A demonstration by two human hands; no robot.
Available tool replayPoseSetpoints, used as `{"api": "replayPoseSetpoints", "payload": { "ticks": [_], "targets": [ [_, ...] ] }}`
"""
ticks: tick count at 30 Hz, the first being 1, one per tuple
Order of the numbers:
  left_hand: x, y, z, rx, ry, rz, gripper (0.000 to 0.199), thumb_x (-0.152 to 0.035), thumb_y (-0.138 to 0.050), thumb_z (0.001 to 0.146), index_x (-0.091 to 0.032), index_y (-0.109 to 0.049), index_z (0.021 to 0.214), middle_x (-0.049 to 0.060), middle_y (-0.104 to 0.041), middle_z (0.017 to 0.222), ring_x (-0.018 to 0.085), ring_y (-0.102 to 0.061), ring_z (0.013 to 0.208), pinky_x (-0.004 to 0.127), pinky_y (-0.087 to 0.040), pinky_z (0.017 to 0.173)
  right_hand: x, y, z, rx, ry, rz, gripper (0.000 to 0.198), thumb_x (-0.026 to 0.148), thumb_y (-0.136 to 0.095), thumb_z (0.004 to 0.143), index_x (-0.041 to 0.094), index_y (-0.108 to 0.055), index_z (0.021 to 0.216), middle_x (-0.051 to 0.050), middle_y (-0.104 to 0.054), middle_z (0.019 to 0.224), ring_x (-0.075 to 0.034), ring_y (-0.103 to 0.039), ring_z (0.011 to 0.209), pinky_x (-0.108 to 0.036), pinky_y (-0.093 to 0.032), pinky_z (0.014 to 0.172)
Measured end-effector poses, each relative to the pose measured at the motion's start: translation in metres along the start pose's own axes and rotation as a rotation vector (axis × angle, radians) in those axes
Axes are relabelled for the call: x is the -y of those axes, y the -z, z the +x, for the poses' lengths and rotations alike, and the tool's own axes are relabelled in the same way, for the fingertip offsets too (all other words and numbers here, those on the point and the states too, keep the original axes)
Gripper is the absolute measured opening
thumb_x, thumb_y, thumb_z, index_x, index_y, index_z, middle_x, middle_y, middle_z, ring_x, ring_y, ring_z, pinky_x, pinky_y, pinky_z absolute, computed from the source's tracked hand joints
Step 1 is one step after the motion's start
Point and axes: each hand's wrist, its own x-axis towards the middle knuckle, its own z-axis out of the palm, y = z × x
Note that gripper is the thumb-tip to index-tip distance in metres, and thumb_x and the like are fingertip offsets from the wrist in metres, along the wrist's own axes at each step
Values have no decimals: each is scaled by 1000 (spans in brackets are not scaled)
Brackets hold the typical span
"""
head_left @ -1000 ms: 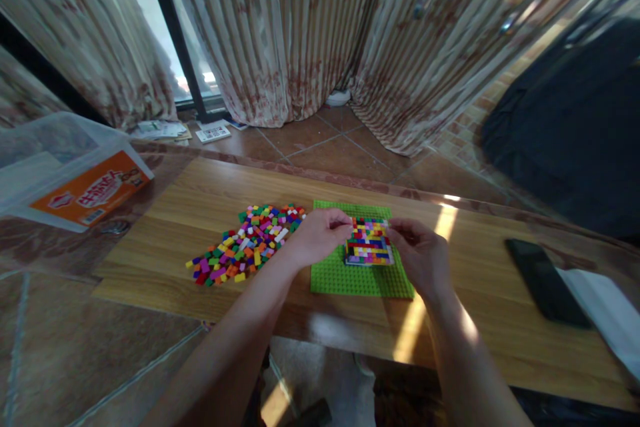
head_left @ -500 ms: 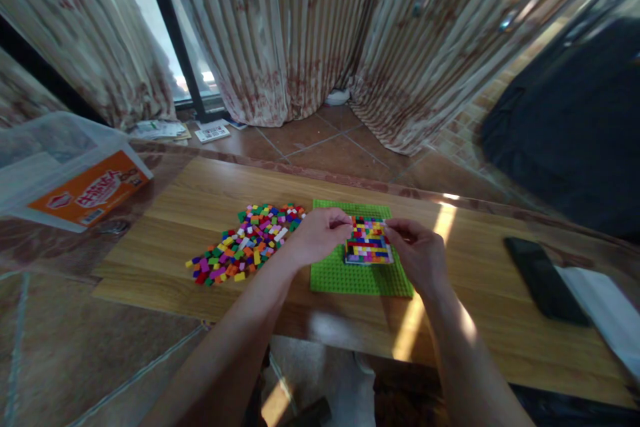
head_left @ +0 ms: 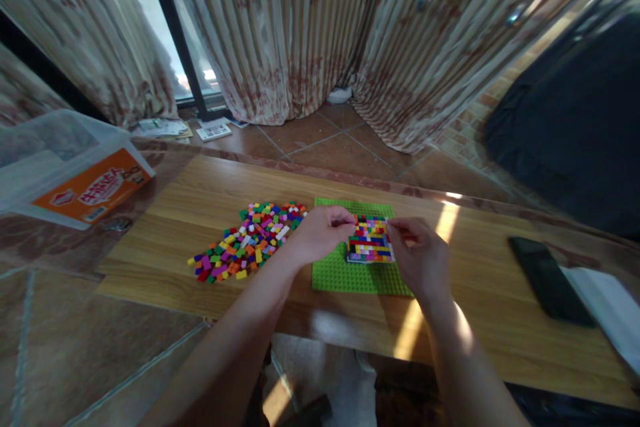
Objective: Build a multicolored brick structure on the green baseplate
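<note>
A rectangular block of multicoloured toy bricks (head_left: pixel 371 248) rests over a green studded baseplate (head_left: pixel 350 279). At its upper left edge is my left hand (head_left: pixel 323 232), with thumb and fingertips closed on the side of the block. My right hand (head_left: pixel 421 252) has its fingers bent in and pressed against the opposite edge, covering part of that side. Left of the plate, a loose pile of small toy bricks (head_left: pixel 250 243) in many colours lies on the wooden table, partly behind my left wrist.
A clear plastic bin with an orange label (head_left: pixel 97 185) stands at the table's left end. To the right lie a dark phone-like slab (head_left: pixel 547 280) and a white sheet (head_left: pixel 603 307). Striped curtains (head_left: pixel 310 33) hang beyond the wooden table (head_left: pixel 200 180).
The view has shifted slightly. Both hands stay at the block's two sides, and my right hand's fingers have moved only a little. The brick pile looks the same.
</note>
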Motion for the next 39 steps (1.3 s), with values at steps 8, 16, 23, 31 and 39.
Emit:
{"api": "replayPoseSetpoints", "payload": {
  "ticks": [8,16,23,31,39],
  "targets": [
    [3,-1,1,24,9,-175,13,-22,-65,77,-12,-69,86,1,-65,75,10,-56,68,23,-44,65,30,-8,-12,161,265,102,16,23,-56,90,26,-69,99,-6,-65,107,-20,-63,100,-39,-55,86],
    [-5,-2,-3,91,103,-378,8,-18,-68,73,-12,-66,78,-1,-63,68,8,-56,63,23,-43,64,30,-9,-13,185,277,143,18,27,-58,91,28,-68,106,-6,-65,109,-20,-63,102,-41,-54,89],
    [-7,-1,-3,103,135,-404,8,-10,-70,68,-12,-67,75,-2,-66,70,8,-57,67,25,-44,72,32,-10,-13,181,273,192,15,26,-60,91,28,-69,102,-4,-65,106,-19,-64,100,-39,-54,89],
    [-4,-3,-2,114,107,-353,7,-13,-70,70,-12,-66,76,-2,-65,71,8,-57,66,24,-44,70,30,-11,-12,188,246,184,9,25,-60,90,27,-68,94,-4,-66,102,-18,-65,97,-37,-54,87],
    [2,-4,1,78,119,-295,10,-22,-65,79,-12,-65,79,-1,-62,67,8,-56,62,23,-45,64,19,-2,-3,69,175,71,8,26,-62,87,24,-69,86,-4,-68,95,-19,-65,92,-38,-54,82]
  ]
}}
